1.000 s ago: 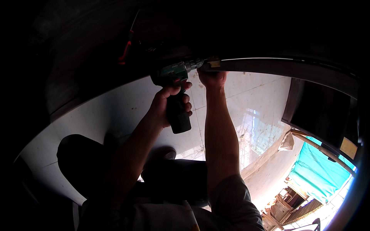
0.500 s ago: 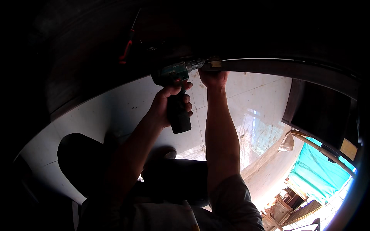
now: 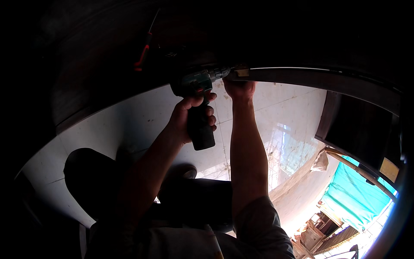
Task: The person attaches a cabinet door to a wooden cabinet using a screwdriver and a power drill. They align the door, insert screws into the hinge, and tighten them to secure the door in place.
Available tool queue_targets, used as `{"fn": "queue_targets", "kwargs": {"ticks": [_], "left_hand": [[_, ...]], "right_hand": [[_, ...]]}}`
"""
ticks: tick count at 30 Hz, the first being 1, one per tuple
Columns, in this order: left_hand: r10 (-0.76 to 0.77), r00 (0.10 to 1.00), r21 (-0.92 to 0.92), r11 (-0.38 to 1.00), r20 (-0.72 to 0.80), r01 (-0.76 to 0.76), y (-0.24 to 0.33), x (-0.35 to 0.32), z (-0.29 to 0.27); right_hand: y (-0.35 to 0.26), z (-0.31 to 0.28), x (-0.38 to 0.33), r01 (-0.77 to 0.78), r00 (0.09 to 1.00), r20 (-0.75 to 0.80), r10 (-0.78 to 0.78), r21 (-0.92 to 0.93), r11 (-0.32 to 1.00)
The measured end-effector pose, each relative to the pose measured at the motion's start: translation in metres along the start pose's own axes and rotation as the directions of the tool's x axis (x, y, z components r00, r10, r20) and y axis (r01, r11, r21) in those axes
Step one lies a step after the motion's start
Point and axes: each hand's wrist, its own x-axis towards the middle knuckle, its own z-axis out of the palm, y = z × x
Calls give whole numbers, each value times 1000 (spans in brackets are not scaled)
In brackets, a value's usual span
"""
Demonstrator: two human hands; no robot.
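My left hand (image 3: 189, 114) is closed round the grip of a dark green cordless drill (image 3: 196, 82), its battery end hanging down and its chuck pointing right. The chuck reaches the edge of a dark board (image 3: 297, 77), close to a small yellowish piece (image 3: 243, 72) on that edge. My right hand (image 3: 240, 89) presses up against the board's edge just right of the chuck. It looks curled closed, but its fingertips are lost in shadow, and what they grip is hidden. Whether a bit touches the board is too dark to tell.
A red-handled screwdriver (image 3: 142, 58) lies on the dark surface beyond the drill. Below is a pale tiled floor (image 3: 276, 112), with my bent knees over it. At right stand a dark panel (image 3: 353, 121) and, outside, a turquoise sheet (image 3: 358, 190) hanging by a pole (image 3: 366, 172).
Almost nothing differs. The drill and both hands hold the same place; the whole view has shifted very slightly.
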Motion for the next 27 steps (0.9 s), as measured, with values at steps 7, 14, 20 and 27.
{"fn": "queue_targets", "kwargs": {"ticks": [7, 14, 20, 27], "left_hand": [[-9, 1000, 15, 1000, -17, 9, 0, 0, 0], [-8, 1000, 4, 1000, -2, 8, 0, 0, 0], [-23, 998, 58, 998, -54, 26, 3, 0, 2], [-28, 992, 109, 993, -121, 42, 8, -2, 8]], "right_hand": [[-1, -6, 5, 428, 884, 298, -361, -826, 368], [3, -13, 8, 451, 854, 356, -378, -869, 202], [2, -13, 10, 66, 997, -23, -79, -346, 936], [1, -12, 7, 493, 769, 542, -338, -840, -227]]}}
